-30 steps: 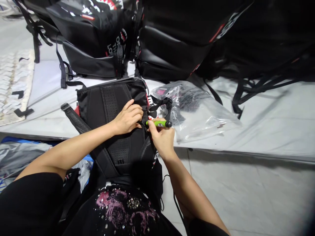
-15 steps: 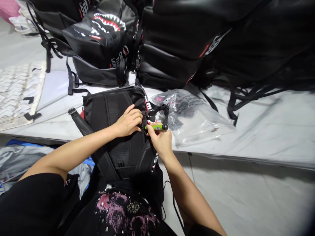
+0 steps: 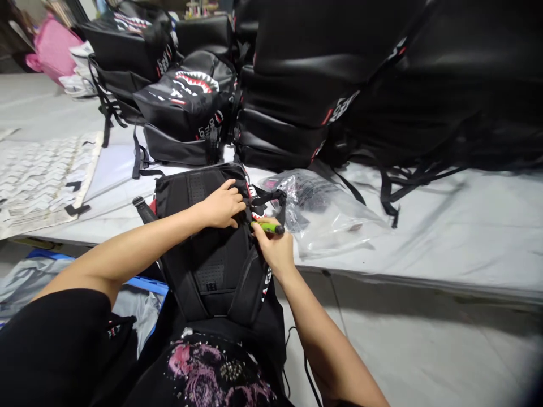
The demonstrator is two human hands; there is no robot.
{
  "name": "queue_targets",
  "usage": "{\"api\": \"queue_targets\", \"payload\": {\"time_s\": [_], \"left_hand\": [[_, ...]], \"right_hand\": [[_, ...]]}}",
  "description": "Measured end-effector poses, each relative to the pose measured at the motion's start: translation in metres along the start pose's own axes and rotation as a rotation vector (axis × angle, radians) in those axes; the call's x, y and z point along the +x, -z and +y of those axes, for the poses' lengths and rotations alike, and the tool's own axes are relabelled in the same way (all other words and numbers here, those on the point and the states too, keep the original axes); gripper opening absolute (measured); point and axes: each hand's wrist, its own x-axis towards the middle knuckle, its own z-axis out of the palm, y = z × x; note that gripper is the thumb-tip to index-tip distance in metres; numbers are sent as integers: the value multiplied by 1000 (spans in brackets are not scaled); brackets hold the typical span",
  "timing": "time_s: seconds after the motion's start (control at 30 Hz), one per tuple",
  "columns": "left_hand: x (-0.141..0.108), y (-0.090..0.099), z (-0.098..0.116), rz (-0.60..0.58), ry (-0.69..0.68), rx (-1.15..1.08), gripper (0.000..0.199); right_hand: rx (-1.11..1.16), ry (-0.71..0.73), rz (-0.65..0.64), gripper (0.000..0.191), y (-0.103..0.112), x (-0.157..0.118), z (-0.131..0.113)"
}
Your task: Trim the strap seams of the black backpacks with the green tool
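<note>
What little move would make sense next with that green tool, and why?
Perhaps the right hand should ease the green tool slightly along the black backpack's side edge: its tip end sits at that edge, and the left hand rests close by, apparently steadying the bag.

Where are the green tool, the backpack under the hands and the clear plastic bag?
Green tool (image 3: 267, 227), head view: its green body.
Backpack (image 3: 212, 254), head view: its back panel.
Clear plastic bag (image 3: 324, 217), head view: its middle.

Black backpack (image 3: 215, 252) lies straps-up — green tool (image 3: 268, 227) alongside.
</note>
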Motion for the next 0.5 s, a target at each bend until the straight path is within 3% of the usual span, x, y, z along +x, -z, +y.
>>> {"api": "queue_targets", "payload": {"time_s": [0.13, 0.27, 0.37, 0.43, 0.5], "left_hand": [[1, 32, 7, -67, 46, 15, 40], [-25, 85, 34, 103, 148, 46, 38], [-47, 121, 56, 206, 276, 18, 37], [-57, 126, 68, 225, 382, -42, 39], [-63, 110, 75, 177, 477, -112, 41]], "right_hand": [[36, 204, -39, 34, 4, -16, -18], [-35, 438, 97, 37, 19, -29, -50], [-93, 743, 61, 51, 38, -24, -75], [-141, 884, -16, 57, 45, -15, -82], [-189, 920, -113, 51, 42, -4, -76]]}}
